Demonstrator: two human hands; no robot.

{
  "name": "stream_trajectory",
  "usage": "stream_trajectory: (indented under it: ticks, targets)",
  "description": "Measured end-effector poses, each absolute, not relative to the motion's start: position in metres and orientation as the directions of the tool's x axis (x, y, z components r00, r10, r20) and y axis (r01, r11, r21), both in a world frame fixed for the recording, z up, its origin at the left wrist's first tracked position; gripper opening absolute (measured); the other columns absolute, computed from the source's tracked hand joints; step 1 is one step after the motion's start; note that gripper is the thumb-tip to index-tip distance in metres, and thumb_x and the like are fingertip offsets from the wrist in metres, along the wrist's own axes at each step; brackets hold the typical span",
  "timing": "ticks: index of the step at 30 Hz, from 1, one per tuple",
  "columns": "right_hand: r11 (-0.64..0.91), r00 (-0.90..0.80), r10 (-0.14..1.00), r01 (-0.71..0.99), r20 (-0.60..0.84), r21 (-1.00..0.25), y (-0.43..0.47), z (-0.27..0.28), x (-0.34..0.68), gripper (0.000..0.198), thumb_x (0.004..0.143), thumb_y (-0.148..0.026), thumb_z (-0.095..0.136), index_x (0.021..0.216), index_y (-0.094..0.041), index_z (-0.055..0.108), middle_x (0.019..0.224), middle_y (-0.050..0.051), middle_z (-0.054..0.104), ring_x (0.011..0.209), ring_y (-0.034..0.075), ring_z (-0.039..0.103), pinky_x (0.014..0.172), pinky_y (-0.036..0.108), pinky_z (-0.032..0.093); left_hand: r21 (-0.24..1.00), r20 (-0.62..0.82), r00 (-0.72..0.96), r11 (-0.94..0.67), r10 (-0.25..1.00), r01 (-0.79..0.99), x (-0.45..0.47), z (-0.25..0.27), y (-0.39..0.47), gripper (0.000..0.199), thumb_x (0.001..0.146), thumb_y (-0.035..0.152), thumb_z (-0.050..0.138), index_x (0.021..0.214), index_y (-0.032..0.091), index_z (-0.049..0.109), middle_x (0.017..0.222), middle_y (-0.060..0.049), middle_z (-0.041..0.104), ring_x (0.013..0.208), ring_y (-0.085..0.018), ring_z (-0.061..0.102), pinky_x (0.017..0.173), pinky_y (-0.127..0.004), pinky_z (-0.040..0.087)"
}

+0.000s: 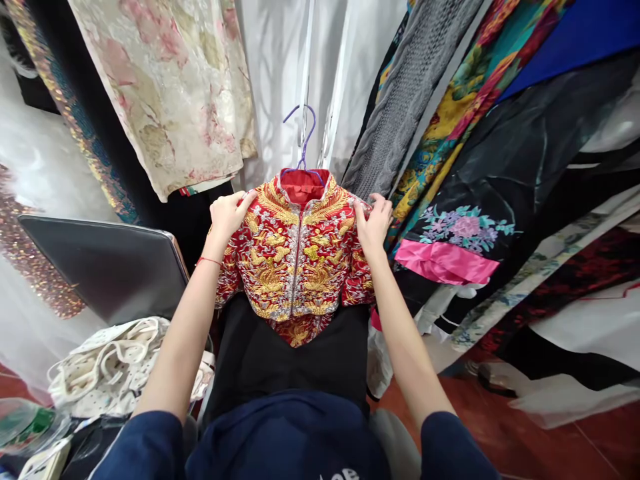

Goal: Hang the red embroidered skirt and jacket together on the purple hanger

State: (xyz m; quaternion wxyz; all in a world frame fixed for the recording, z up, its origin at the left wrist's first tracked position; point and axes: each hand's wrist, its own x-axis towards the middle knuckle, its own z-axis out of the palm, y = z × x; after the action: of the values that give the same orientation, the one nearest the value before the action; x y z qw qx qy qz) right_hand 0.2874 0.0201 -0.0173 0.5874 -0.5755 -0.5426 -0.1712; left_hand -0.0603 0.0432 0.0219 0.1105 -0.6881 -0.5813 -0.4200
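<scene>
A small red jacket [320, 257] with gold and silver embroidery hangs upright on a purple wire hanger [314, 127]. Its stand-up collar shows a red lining, and a silver-edged seam runs down the front. My left hand [229, 215] is closed on the jacket's left-side shoulder in view, thumb toward the collar. On the opposite shoulder, my right hand [374, 225] pinches the cloth, fingers curled behind it. The jacket's lower edge lies over my black-clad lap [285, 367], where a pointed red and gold piece peeks out below.
Floral pale cloth [185, 87] hangs at upper left. A grey cable knit [415, 100] and a black garment with a pink cuff [450, 260] hang at right. A dark panel [110, 267] and white dotted fabric [115, 367] stand at left. The floor [500, 427] is reddish.
</scene>
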Motion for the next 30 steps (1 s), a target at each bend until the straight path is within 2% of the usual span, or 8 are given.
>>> stream_trajectory:
  ticks: [3,5,8,11,18,24,27,30]
  targets:
    - [0.256,0.342,0.318,0.867,0.884,-0.428,0.005,-0.018,0.252,0.049,0.095,-0.064,0.042,0.098,-0.019,0.06,0.107,0.018,0.063,0.107,0.031,0.058,0.098,0.049,0.043,0.365,0.712,-0.053,-0.305,0.7,0.88,-0.06,0.018,0.043,0.054,0.099,0.06,0.039,0.062,0.021,0.045,0.061,-0.003,0.054,0.061,-0.016,0.05,0.061,-0.03,0.022]
    - [0.368,0.276,0.435,0.814,0.857,-0.449,-0.006,-0.025,0.223,0.045,0.098,-0.059,0.038,0.082,-0.022,0.059,0.087,0.01,0.065,0.089,0.025,0.062,0.089,0.042,0.047,0.38,0.72,-0.083,-0.291,0.689,0.878,-0.055,0.014,0.041,0.054,0.1,0.06,0.037,0.063,0.021,0.046,0.063,-0.003,0.055,0.062,-0.016,0.051,0.061,-0.03,0.022]
    - [0.482,0.237,0.682,0.566,0.692,-0.669,-0.011,-0.037,0.182,0.05,0.096,-0.065,0.042,0.071,-0.024,0.056,0.064,0.001,0.061,0.061,0.017,0.058,0.069,0.03,0.048,0.377,0.738,-0.103,-0.281,0.666,0.883,-0.047,0.009,0.036,0.054,0.101,0.059,0.036,0.064,0.021,0.046,0.066,-0.004,0.058,0.065,-0.016,0.052,0.061,-0.031,0.023]
    - [0.462,0.201,0.841,0.214,0.502,-0.861,-0.003,-0.04,0.157,0.056,0.09,-0.073,0.047,0.069,-0.022,0.057,0.053,-0.003,0.058,0.043,0.011,0.051,0.051,0.023,0.041,0.359,0.759,-0.095,-0.293,0.644,0.886,-0.044,0.005,0.032,0.053,0.101,0.058,0.036,0.064,0.021,0.044,0.067,-0.005,0.059,0.067,-0.017,0.054,0.062,-0.031,0.025]
    - [0.352,0.161,0.933,-0.238,0.321,-0.905,0.007,-0.03,0.144,0.048,0.09,-0.061,0.058,0.064,-0.02,0.055,0.044,-0.007,0.051,0.035,0.006,0.044,0.04,0.018,0.035,0.36,0.785,-0.105,-0.312,0.611,0.879,-0.042,-0.001,0.035,0.05,0.101,0.056,0.039,0.064,0.021,0.04,0.067,-0.004,0.056,0.07,-0.019,0.055,0.066,-0.032,0.03]
    - [0.373,0.149,0.927,-0.282,0.344,-0.884,-0.002,-0.046,0.147,0.044,0.092,-0.058,0.054,0.067,-0.022,0.053,0.045,-0.008,0.049,0.037,0.007,0.044,0.039,0.018,0.035,0.388,0.788,-0.104,-0.357,0.607,0.85,-0.042,-0.005,0.039,0.043,0.101,0.054,0.04,0.076,0.022,0.053,0.082,-0.006,0.064,0.086,-0.022,0.059,0.082,-0.033,0.039]
    - [0.393,0.186,0.915,-0.217,0.357,-0.894,-0.005,-0.06,0.146,0.044,0.091,-0.059,0.053,0.068,-0.022,0.052,0.046,-0.008,0.049,0.038,0.007,0.043,0.041,0.019,0.034,0.425,0.81,-0.131,-0.418,0.572,0.803,-0.03,-0.01,0.028,0.032,0.101,0.049,0.044,0.1,0.022,0.061,0.11,-0.009,0.068,0.111,-0.025,0.058,0.102,-0.038,0.039]
    - [0.39,0.222,0.907,-0.12,0.358,-0.913,-0.006,-0.076,0.142,0.042,0.093,-0.056,0.049,0.067,-0.023,0.051,0.045,-0.008,0.048,0.038,0.007,0.041,0.041,0.02,0.033,0.489,0.843,-0.251,-0.48,0.476,0.728,-0.005,-0.028,0.007,0.037,0.096,0.046,0.053,0.123,0.02,0.054,0.142,-0.016,0.051,0.138,-0.028,0.043,0.115,-0.041,0.031]
